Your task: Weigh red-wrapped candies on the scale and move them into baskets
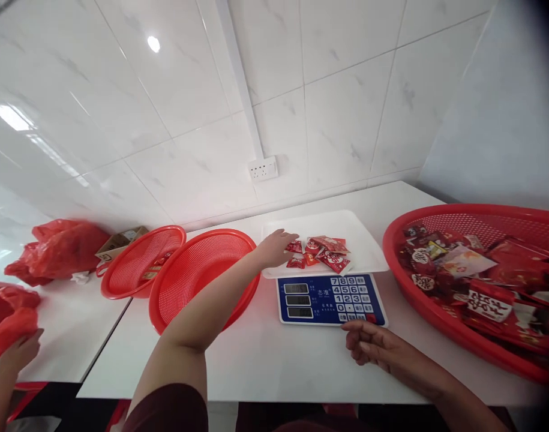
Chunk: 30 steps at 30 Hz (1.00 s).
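Over the left part of the white weighing tray (366, 243), my left hand (276, 248) reaches in with fingers stretched out beside small red snack packets (330, 251). Its fingertips are close to the nearest packets; whether they touch is hard to tell. Below the tray is the scale's blue keypad panel (332, 300), with three small displays whose digits I cannot read. My right hand (375, 345) hovers at the panel's front right corner, fingers loosely bent and apart, holding nothing. Its index fingertip is near a red key.
A large red basket (391, 240) full of mixed snack packets stands at the right. Left of the scale are a red basket (159, 288) and another basket (110, 279) with a few packets. Further left are a red plastic bag (67, 249), a cardboard box (119, 240) and a co-worker's hand (20, 354) on another bag.
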Available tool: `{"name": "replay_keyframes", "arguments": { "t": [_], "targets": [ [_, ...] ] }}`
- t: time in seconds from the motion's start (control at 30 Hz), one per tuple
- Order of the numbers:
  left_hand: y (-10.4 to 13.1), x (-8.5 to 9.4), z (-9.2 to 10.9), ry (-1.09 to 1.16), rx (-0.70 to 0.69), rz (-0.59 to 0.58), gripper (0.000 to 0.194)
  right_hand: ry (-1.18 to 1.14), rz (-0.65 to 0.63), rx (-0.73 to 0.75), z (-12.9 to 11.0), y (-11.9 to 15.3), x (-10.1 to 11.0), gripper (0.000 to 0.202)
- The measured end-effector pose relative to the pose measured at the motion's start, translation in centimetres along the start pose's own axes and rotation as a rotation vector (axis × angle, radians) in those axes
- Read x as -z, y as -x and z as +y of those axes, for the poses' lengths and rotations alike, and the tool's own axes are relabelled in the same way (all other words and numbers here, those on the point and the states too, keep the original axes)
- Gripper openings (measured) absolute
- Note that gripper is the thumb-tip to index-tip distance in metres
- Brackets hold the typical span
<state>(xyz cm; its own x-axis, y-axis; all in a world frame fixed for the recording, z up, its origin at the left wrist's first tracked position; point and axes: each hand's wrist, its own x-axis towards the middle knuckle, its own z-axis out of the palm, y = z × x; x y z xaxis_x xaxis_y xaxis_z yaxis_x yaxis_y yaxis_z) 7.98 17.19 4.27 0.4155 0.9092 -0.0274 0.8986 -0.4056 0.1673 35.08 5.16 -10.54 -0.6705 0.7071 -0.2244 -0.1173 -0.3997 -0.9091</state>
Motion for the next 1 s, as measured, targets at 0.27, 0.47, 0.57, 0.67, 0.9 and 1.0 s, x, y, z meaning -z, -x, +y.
{"name": "replay_keyframes", "arguments": {
  "t": [0.27, 0.47, 0.57, 0.67, 0.9, 1.0],
  "targets": [
    [-0.6, 0.7, 1.6, -0.106, 0.083, 0.004, 0.04, 0.038, 0.031, 0.042, -0.1, 0.4, -0.3, 0.04],
    [5.2, 4.4, -1.1, -0.152, 0.317, 0.066, 0.029, 0.058, -0.005, 0.035, -0.1, 0.3, -0.2, 0.041],
    [6.5, 4.4, -1.1, -0.134, 0.297, 0.05, 0.032, 0.05, -0.026, 0.02, -0.1, 0.1, -0.1, 0.04],
    [5.5, 2.7, 0.5, -0.099, 0.146, 0.012, 0.036, 0.04, -0.031, 0.013, -0.1, 0.0, -0.1, 0.039],
    [1.3, -0.7, 3.4, -0.105, -0.054, -0.092, 0.029, 0.028, 0.028, 0.046, -0.2, 0.4, -0.4, 0.039],
    [1.3, -0.4, 3.2, -0.13, -0.043, -0.075, 0.025, 0.017, 0.035, 0.057, -0.2, 0.5, -0.5, 0.039]
  ]
}}
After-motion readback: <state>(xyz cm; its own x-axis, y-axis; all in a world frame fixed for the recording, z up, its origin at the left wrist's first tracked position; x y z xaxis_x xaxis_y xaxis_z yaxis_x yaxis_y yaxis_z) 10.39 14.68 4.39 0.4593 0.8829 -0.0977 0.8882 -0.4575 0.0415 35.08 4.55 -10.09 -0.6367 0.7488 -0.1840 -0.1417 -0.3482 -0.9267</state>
